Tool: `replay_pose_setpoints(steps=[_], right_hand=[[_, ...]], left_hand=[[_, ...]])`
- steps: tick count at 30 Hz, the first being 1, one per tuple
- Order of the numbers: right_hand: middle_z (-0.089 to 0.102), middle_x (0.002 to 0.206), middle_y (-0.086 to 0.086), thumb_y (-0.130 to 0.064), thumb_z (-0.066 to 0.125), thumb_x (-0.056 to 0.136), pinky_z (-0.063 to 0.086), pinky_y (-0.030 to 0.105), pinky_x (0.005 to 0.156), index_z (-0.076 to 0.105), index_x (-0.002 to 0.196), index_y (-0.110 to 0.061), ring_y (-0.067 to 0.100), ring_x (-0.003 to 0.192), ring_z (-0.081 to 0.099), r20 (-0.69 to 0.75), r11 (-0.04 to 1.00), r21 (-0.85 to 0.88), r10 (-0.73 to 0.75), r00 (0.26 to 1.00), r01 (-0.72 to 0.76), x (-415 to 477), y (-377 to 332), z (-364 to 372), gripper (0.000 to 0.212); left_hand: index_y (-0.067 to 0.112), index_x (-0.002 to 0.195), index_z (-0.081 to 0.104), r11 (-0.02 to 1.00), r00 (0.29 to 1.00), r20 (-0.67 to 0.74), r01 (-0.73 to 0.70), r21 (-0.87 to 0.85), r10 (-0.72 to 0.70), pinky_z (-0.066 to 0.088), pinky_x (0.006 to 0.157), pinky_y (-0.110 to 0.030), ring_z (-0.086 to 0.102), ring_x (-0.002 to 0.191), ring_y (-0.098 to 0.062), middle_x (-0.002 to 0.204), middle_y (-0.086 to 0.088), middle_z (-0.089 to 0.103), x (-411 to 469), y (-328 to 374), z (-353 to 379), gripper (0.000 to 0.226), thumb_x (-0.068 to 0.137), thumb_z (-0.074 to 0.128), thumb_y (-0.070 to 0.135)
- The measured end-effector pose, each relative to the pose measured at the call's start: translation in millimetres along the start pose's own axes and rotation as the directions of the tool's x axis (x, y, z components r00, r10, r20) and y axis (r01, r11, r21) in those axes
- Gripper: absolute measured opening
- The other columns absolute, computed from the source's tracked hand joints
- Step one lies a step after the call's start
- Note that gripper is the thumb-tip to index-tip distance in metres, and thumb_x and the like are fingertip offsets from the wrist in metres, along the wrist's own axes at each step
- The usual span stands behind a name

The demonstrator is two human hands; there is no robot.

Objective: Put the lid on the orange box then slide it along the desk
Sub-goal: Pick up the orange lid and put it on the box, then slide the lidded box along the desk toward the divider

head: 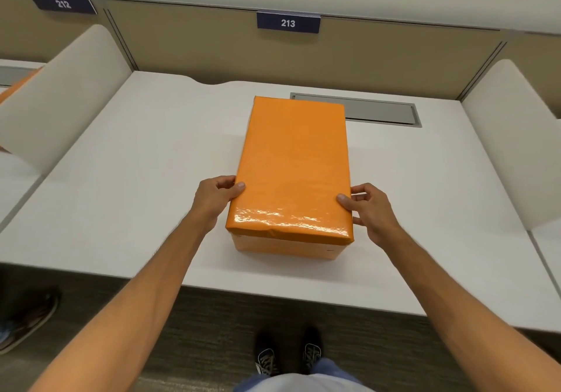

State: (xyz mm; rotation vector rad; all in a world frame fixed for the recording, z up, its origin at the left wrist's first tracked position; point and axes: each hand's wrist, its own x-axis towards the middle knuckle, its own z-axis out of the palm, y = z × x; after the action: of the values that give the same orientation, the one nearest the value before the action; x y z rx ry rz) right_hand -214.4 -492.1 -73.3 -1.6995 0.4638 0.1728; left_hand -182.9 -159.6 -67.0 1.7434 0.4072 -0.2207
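Note:
The orange box [282, 247] stands on the white desk [136, 179], a little right of centre, its long side running away from me. Its glossy orange lid [294, 164] sits flat on top and covers it. My left hand [214, 198] grips the lid's near left edge, thumb on top. On the near right edge my right hand [368, 209] does the same, fingers down the side. Both hands touch the lid close to the corners nearest me.
A grey cable hatch [379, 112] lies flush in the desk behind the box at the right. Curved white dividers [66, 94] [513, 136] bound the desk on both sides, with a tan back panel and a sign reading 213 [287, 23]. Someone's shoe [27, 321] shows at the lower left.

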Motion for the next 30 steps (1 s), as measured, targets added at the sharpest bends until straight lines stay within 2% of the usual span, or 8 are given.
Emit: replay_pose_setpoints(steps=[3, 9, 14, 17, 19, 22, 26, 30], right_hand=[[0.067, 0.112, 0.011, -0.029, 0.082, 0.083, 0.061, 0.044, 0.073, 0.058, 0.119, -0.009, 0.028, 0.101, 0.069, -0.008, 0.999, -0.034, -0.01, 1.0, 0.01, 1.2, 2.8, 1.3, 0.047], [0.067, 0.112, 0.008, -0.035, 0.083, 0.08, 0.061, 0.038, 0.066, 0.056, 0.12, -0.014, 0.022, 0.097, 0.069, -0.009, 0.996, -0.086, -0.022, 1.0, 0.021, 3.4, 4.3, 0.6, 0.052], [0.059, 0.112, -0.003, -0.034, 0.083, 0.081, 0.056, 0.032, 0.067, 0.044, 0.135, -0.024, 0.016, 0.099, 0.063, -0.003, 0.996, -0.065, -0.06, 0.998, 0.06, 6.4, 6.1, 3.0, 0.067], [0.055, 0.123, 0.001, -0.03, 0.077, 0.087, 0.053, 0.029, 0.066, 0.04, 0.143, -0.025, 0.018, 0.101, 0.061, -0.024, 0.995, -0.056, -0.084, 0.996, 0.082, 13.2, 2.4, 7.8, 0.068], [0.054, 0.127, -0.001, -0.035, 0.073, 0.09, 0.052, 0.028, 0.068, 0.04, 0.146, -0.027, 0.021, 0.106, 0.06, -0.053, 0.989, -0.089, -0.125, 0.991, 0.12, 20.0, -2.4, 11.5, 0.065], [0.052, 0.131, -0.003, -0.041, 0.068, 0.092, 0.051, 0.034, 0.079, 0.041, 0.148, -0.029, 0.022, 0.113, 0.057, -0.068, 0.984, -0.099, -0.156, 0.985, 0.149, 35.5, -12.4, 15.3, 0.064], [0.051, 0.141, 0.002, -0.039, 0.066, 0.094, 0.045, 0.045, 0.086, 0.04, 0.151, -0.026, 0.026, 0.12, 0.052, -0.085, 0.995, 0.026, -0.091, 0.992, 0.094, 64.4, -33.4, 17.8, 0.063], [0.042, 0.156, 0.009, -0.034, 0.063, 0.097, 0.044, 0.057, 0.1, 0.038, 0.153, -0.024, 0.036, 0.134, 0.048, -0.094, 0.997, 0.033, -0.066, 0.993, 0.069, 94.6, -55.1, 18.2, 0.062]], left_hand=[[0.008, 0.137, 0.061, 0.998, 1.0, -0.007, -0.019, 0.053, 0.019, 0.052, 0.102, -0.05, 0.066, 0.115, -0.03, 0.13, -0.009, 0.067, 0.1, -1.1, 0.5, 0.051, 0.09, 0.074, 0.022], [0.01, 0.141, 0.054, 0.987, 0.997, 0.033, -0.068, 0.145, 0.064, 0.052, 0.095, -0.041, 0.062, 0.113, -0.026, 0.134, -0.009, 0.063, 2.2, -3.5, 1.1, 0.051, 0.095, 0.068, 0.027], [0.022, 0.151, 0.037, 0.995, 0.998, 0.052, -0.036, 0.092, 0.032, 0.05, 0.086, -0.04, 0.056, 0.113, -0.025, 0.138, -0.003, 0.052, 10.8, 3.4, 3.1, 0.066, 0.093, 0.069, 0.018], [0.026, 0.151, 0.039, 0.991, 0.995, 0.066, -0.079, 0.11, 0.072, 0.049, 0.086, -0.04, 0.054, 0.115, -0.025, 0.142, -0.005, 0.052, 17.9, 10.2, 5.4, 0.066, 0.092, 0.066, 0.011], [0.026, 0.149, 0.042, 0.984, 0.991, 0.087, -0.111, 0.138, 0.099, 0.049, 0.086, -0.04, 0.054, 0.116, -0.025, 0.143, -0.006, 0.053, 21.8, 16.2, 8.4, 0.061, 0.094, 0.065, 0.017], [0.025, 0.147, 0.044, 0.98, 0.992, 0.074, -0.111, 0.163, 0.1, 0.05, 0.087, -0.041, 0.057, 0.116, -0.026, 0.141, -0.007, 0.055, 30.9, 28.9, 12.4, 0.055, 0.095, 0.064, 0.025], [0.017, 0.147, 0.044, 0.98, 0.996, 0.065, -0.079, 0.184, 0.068, 0.049, 0.095, -0.045, 0.055, 0.111, -0.024, 0.143, -0.012, 0.055, 52.7, 45.6, 15.7, 0.054, 0.097, 0.063, 0.026], [0.015, 0.147, 0.045, 0.989, 0.997, 0.069, -0.045, 0.144, 0.035, 0.047, 0.089, -0.039, 0.055, 0.11, -0.025, 0.145, -0.012, 0.054, 74.9, 60.3, 22.8, 0.052, 0.099, 0.06, 0.024]])
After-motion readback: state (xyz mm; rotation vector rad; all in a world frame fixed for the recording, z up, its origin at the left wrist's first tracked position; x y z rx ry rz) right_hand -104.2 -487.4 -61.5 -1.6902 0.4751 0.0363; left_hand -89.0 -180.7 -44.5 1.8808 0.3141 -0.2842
